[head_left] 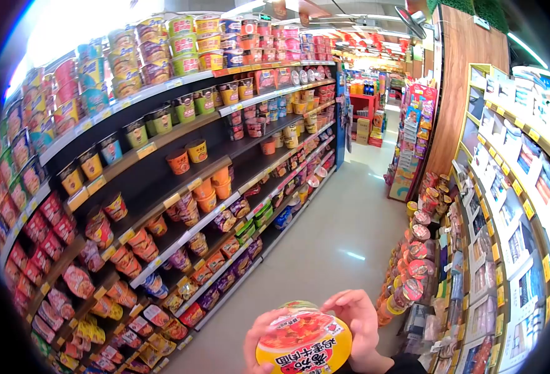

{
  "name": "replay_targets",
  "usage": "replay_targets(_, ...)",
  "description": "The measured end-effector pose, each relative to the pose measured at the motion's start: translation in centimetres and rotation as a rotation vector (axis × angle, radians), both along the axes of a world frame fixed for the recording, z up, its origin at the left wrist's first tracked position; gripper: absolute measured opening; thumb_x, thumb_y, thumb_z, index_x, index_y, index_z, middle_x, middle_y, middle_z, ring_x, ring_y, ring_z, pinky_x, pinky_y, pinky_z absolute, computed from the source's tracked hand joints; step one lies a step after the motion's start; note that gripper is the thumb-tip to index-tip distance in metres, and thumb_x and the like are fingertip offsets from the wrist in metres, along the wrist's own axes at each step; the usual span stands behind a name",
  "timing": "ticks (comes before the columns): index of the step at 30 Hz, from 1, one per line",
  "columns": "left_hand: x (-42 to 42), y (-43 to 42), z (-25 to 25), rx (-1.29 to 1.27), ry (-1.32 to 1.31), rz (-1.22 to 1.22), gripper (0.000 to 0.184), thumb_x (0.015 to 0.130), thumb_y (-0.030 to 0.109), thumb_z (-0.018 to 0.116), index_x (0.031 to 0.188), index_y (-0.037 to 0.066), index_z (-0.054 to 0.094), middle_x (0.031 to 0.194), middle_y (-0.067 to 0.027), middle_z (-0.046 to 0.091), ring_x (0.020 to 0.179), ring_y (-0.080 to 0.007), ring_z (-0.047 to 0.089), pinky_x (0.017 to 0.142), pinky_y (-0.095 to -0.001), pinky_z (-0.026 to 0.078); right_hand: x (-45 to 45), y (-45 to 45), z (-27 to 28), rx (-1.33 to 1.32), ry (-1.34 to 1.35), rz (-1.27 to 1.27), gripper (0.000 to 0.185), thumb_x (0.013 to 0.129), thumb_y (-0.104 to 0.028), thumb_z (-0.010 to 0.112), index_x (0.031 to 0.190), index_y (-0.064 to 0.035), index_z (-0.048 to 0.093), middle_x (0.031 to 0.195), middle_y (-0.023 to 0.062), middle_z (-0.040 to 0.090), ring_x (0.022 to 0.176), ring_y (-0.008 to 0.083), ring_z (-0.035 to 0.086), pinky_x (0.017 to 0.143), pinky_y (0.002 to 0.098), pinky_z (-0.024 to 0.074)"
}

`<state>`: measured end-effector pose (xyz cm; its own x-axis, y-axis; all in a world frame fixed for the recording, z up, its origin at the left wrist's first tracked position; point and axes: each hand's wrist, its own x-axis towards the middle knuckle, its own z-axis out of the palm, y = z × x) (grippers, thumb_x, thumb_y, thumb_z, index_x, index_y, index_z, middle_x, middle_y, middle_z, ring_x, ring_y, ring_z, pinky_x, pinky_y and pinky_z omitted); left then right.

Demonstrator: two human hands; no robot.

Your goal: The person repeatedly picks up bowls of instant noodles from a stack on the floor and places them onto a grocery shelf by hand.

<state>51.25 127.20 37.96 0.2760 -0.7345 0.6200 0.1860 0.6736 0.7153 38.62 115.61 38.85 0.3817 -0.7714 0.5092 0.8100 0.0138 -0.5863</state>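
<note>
A yellow noodle cup (305, 341) with a red picture and dark characters on its lid is tilted toward the camera at the bottom centre. My left hand (257, 336) wraps round its left side. On the right side and upper rim rests my right hand (357, 321), its fingers curled against the cup. Behind the lid's top edge a bit of green and red packaging shows; what it belongs to is hard to tell.
Long shelves (156, 140) of cup noodles run along the left. Stacked cups (412, 262) stand on the floor at right, beside shelves of folded goods (506, 206). A grey floor aisle (312, 255) leads to a snack rack (412, 137) and a red stand (362, 106).
</note>
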Motion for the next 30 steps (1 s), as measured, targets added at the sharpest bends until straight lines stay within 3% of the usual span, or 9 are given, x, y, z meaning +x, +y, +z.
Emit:
replay_targets(7, 4.2, -7.9, -4.4, -0.028, -0.202, 0.184, 0.058, 0.085, 0.044, 0.061, 0.127, 0.010, 0.040, 0.135, -0.0288, 0.030, 0.124, -0.0465, 0.038, 0.097, -0.0563, 0.040, 3.4, -8.5, -1.5, 0.223, 0.180, 0.135, 0.016, 0.086, -0.014, 0.050, 0.089, 0.0018, 0.051, 0.091, 0.0150, 0.058, 0.090, 0.0216, 0.057, 0.085, 0.0343, 0.0453)
replay_targets(9, 5.3, -12.6, -3.8, -0.319, -0.252, 0.228, 0.061, 0.084, 0.050, 0.057, 0.129, 0.011, 0.040, 0.135, -0.0283, 0.032, 0.124, -0.0461, 0.038, 0.097, -0.0575, 0.040, 3.5, -12.0, -1.9, 0.231, 0.171, 0.157, 0.017, 0.086, -0.013, 0.049, 0.090, 0.0030, 0.053, 0.094, 0.0156, 0.057, 0.093, 0.0225, 0.056, 0.089, 0.0350, 0.0437)
replay_targets(10, 2.4, -14.9, -1.8, -0.313, -0.023, 0.636, 0.037, 0.091, 0.036, 0.041, 0.108, 0.004, 0.044, 0.108, -0.0190, 0.051, 0.104, -0.0306, 0.058, 0.088, -0.0466, 0.050, 3.6, -13.3, -1.7, 0.118, 0.203, 0.146, 0.016, 0.086, -0.009, 0.049, 0.094, 0.0038, 0.053, 0.097, 0.0148, 0.057, 0.094, 0.0206, 0.055, 0.091, 0.0330, 0.0419)
replay_targets(11, 3.1, -16.4, -1.7, -0.312, -0.018, 0.637, 0.037, 0.091, 0.036, 0.041, 0.108, 0.004, 0.044, 0.108, -0.0190, 0.051, 0.104, -0.0306, 0.058, 0.088, -0.0466, 0.050, 3.6, -14.6, -1.5, 0.007, 0.239, 0.138, 0.017, 0.085, -0.005, 0.048, 0.098, 0.0046, 0.054, 0.099, 0.0139, 0.057, 0.096, 0.0188, 0.054, 0.093, 0.0311, 0.0400)
replay_targets(15, 4.7, -24.4, -0.3, -0.184, 0.475, 0.576, 0.028, 0.088, 0.030, 0.037, 0.093, 0.003, 0.042, 0.086, -0.0103, 0.047, 0.085, -0.0195, 0.055, 0.074, -0.0352, 0.049, 2.9, -22.7, -0.5, -0.525, 0.292, -0.048, 0.044, 0.085, -0.018, 0.057, 0.123, 0.0039, 0.049, 0.124, 0.0194, 0.051, 0.119, 0.0286, 0.046, 0.103, 0.0384, 0.0327)
replay_targets(16, 5.3, -26.7, 0.5, -0.259, 0.470, 0.610, 0.029, 0.089, 0.031, 0.036, 0.096, 0.004, 0.043, 0.090, -0.0097, 0.049, 0.087, -0.0192, 0.056, 0.076, -0.0366, 0.050, 2.3, -24.2, 1.7, -0.890, 0.423, -0.154, 0.078, 0.078, -0.032, 0.070, 0.137, 0.0022, 0.033, 0.138, 0.0218, 0.038, 0.130, 0.0341, 0.034, 0.107, 0.0423, 0.0274)
replay_targets(20, 4.2, -34.2, 1.8, -0.313, 0.574, 0.415, 0.035, 0.090, 0.035, 0.033, 0.096, 0.004, 0.047, 0.095, -0.0103, 0.052, 0.092, -0.0212, 0.057, 0.081, -0.0365, 0.050, 1.8, -30.0, 2.2, -0.973, 0.525, -0.260, 0.113, 0.064, -0.042, 0.082, 0.143, 0.0006, 0.013, 0.147, 0.0222, 0.021, 0.135, 0.0361, 0.025, 0.109, 0.0444, 0.0235)
replay_targets(25, 4.8, -40.3, 1.1, 0.085, 0.521, 0.388, 0.032, 0.094, 0.025, 0.030, 0.094, 0.000, 0.050, 0.088, -0.0163, 0.063, 0.083, -0.0266, 0.065, 0.075, -0.0386, 0.056, 1.3, -35.3, 0.5, -0.858, 0.670, -0.287, 0.115, 0.061, -0.037, 0.085, 0.143, -0.0004, 0.014, 0.146, 0.0225, 0.022, 0.135, 0.0388, 0.024, 0.110, 0.0455, 0.0225)
replay_targets(30, 3.8, -48.3, 1.2, 0.065, 0.591, 0.219, 0.033, 0.094, 0.031, 0.029, 0.094, 0.003, 0.048, 0.089, -0.0162, 0.062, 0.086, -0.0257, 0.063, 0.078, -0.0385, 0.053, 0.2, -41.0, -2.5, -0.642, 0.731, -0.362, 0.121, 0.057, -0.034, 0.088, 0.144, -0.0013, 0.010, 0.147, 0.0216, 0.019, 0.135, 0.0376, 0.024, 0.110, 0.0448, 0.0219)
